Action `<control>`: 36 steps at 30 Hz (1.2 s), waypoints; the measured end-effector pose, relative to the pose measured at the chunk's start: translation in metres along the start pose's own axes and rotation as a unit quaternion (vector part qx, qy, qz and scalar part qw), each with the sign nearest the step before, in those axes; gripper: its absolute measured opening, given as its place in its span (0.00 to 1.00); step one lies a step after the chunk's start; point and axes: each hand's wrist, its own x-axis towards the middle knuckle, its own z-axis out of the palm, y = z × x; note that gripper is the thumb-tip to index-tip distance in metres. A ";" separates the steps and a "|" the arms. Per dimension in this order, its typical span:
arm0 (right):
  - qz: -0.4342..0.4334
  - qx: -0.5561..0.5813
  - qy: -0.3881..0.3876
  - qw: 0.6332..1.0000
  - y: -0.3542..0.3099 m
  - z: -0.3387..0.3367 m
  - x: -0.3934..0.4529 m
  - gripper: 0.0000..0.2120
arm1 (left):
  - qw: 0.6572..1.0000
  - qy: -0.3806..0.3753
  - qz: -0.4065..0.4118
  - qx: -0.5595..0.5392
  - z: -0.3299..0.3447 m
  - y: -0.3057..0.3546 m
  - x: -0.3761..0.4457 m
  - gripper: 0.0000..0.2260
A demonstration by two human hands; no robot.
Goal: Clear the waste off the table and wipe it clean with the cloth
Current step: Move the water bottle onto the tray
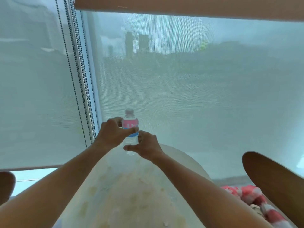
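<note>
Round white table [189, 163], glossy top, fills the lower middle of the head view; far edge curves just below the hands. Top is dirty: pale yellowish smears and blotches [131, 191] spread over the centre and toward the near edge, blurred, can't tell what they are. Small clear plastic water bottle with a pink-and-blue label and a pale cap [130, 129] is held upright in the air over the table's far edge, not touching the top. Left hand [111, 134] grips it from the left at label height, fingers curled round the back, thumb across the front. Right hand [144, 147] grips lower down from the right, thumb across the clear lower body, fingers wrapped behind. Both forearms are bare and reach in from the near corners. Beyond the table: floor-length translucent white roller blind [197, 96] over a window, hazy buildings and greenery showing through. A second blind panel [32, 96] on the left, with black bead chains [77, 79] hanging along the white frame between them. Brown wooden valance [181, 5] along the top. At the table's right edge, a curved brown wooden chair back [271, 178]; next to it a pink-and-white striped fabric item [256, 199], low, partly hidden by the right forearm. Another brown rounded edge [6, 185] at the far left, cropped.
</note>
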 end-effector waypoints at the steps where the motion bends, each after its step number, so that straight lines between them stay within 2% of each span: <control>1: -0.005 -0.002 0.005 1.000 -0.005 -0.004 -0.004 0.25 | 1.000 0.003 0.006 -0.001 -0.005 0.004 -0.002 0.24; 6: -0.024 -0.013 0.023 0.999 -0.027 -0.021 -0.018 0.24 | 0.999 0.018 0.026 -0.002 -0.025 0.026 -0.008 0.24; 11: -0.036 -0.030 0.034 0.998 -0.043 -0.030 -0.029 0.26 | 0.999 0.018 0.036 -0.004 -0.043 0.039 -0.015 0.27; 21: -0.053 -0.044 0.028 0.997 -0.063 -0.030 -0.041 0.30 | 0.999 0.012 0.033 -0.020 -0.070 0.049 -0.029 0.26; 27: -0.053 -0.055 0.032 0.997 -0.073 -0.021 -0.048 0.26 | 0.999 0.011 0.042 -0.015 -0.082 0.039 -0.030 0.27; 31: -0.062 -0.039 0.034 0.997 -0.081 -0.009 -0.046 0.28 | 0.999 0.019 0.033 -0.002 -0.091 0.033 -0.031 0.27; 36: -0.065 0.041 -0.003 0.997 -0.093 0.010 -0.046 0.23 | 0.999 0.038 0.009 0.023 -0.105 0.024 -0.036 0.26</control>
